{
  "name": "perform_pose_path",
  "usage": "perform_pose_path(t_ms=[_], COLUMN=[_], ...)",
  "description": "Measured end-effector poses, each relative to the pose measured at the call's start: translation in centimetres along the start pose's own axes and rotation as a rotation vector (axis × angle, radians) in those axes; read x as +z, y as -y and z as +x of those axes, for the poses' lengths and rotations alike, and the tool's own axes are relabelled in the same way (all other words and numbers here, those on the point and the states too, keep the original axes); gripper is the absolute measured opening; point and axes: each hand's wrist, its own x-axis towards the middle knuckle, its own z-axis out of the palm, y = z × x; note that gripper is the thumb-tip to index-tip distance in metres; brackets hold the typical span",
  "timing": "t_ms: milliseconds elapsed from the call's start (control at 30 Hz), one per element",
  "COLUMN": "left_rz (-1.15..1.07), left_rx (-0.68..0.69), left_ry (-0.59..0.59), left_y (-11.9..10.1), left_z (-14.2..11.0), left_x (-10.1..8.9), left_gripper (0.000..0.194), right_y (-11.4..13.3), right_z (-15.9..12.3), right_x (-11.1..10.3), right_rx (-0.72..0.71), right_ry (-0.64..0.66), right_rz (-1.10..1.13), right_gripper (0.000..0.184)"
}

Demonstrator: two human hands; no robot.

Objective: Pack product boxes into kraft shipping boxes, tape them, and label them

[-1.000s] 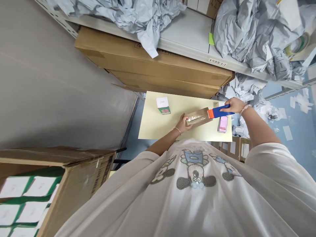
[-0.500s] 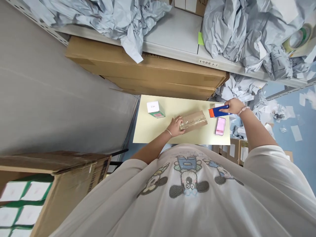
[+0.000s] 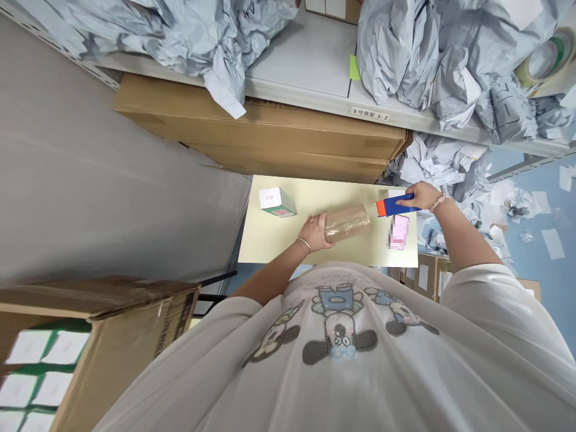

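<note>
Brace parcel (image 3: pixel 347 222) flat on table (image 3: pixel 274 245): left hand (image 3: pixel 315 232) fingers clamped on its 9 o'clock end. Grip tool (image 3: pixel 398 205) at parcel's 3 o'clock with right hand (image 3: pixel 423 196), fingers apparently clamped; hold clear of phone (image 3: pixel 400 233) at tool's 6 o'clock.

A smooth grey wall (image 3: pixel 90 168) fills nine to ten o'clock, with a faint sheen. A pale metal shelf (image 3: pixel 310 54) runs from eleven to two o'clock, loaded with crumpled grey bags (image 3: pixel 396 48) and bearing a small printed label (image 3: pixel 369 114); a long brown carton (image 3: pixel 270 135) lies beneath it. The pale yellow table (image 3: pixel 258 246) sits near the centre. Blue floor (image 3: pixel 522 255), littered with paper scraps (image 3: pixel 552 243), shows at three o'clock. An open carton (image 3: pixel 126 336) stands at eight. Light is soft.
</note>
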Motion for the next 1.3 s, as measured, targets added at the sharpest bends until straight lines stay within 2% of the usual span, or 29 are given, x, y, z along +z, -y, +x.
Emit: perform_pose_path(t_ms=[133,233,400,500,633,733,833,1000,1167,1300], left_rz=[0.046,0.049,0.07,0.107,0.135,0.149,0.162,0.18,0.188,0.197], left_rx=[0.047,0.083,0.1,0.063,0.032,0.071,0.133,0.158,0.169,0.174], left_ry=[0.078,0.097,0.1,0.108,0.108,0.115,0.108,0.119,0.131,0.121], left_y=[2.0,3.1,3.4,2.4,-0.8,-3.7,-5.6,-5.8,-5.3,-5.1], left_z=[0.7,1.2,1.4,1.5,2.4,3.3,3.9,4.0,4.3,4.5], left_x=[-0.6,-0.4,0.2,0.2,1.0,2.1,2.8,2.8,3.1,3.5], left_gripper=[0.125,0.124,0.124,0.125,0.126,0.12,0.11,0.108,0.111,0.111], right_y=[-0.4,0.0,1.9,3.6,6.0,7.8,9.1,11.0,13.4,13.9], right_z=[-0.5,-0.9,0.1,1.3,2.3,2.5,2.3,2.0,2.8,3.5], right_x=[2.5,4.6,6.7,6.2,5.1,5.2,5.7,5.5,4.1,3.7], right_rx=[0.023,0.054,0.073,0.082,0.116,0.12,0.148,0.214,0.189,0.191], right_ry=[0.04,0.065,0.085,0.101,0.139,0.152,0.162,0.123,0.106,0.095], right_rz=[0.043,0.04,-0.025,-0.056,-0.061,-0.032,0.022,0.07,0.083,0.093], right_gripper=[0.061,0.066,0.063,0.059,0.061,0.063,0.065,0.057,0.045,0.039])
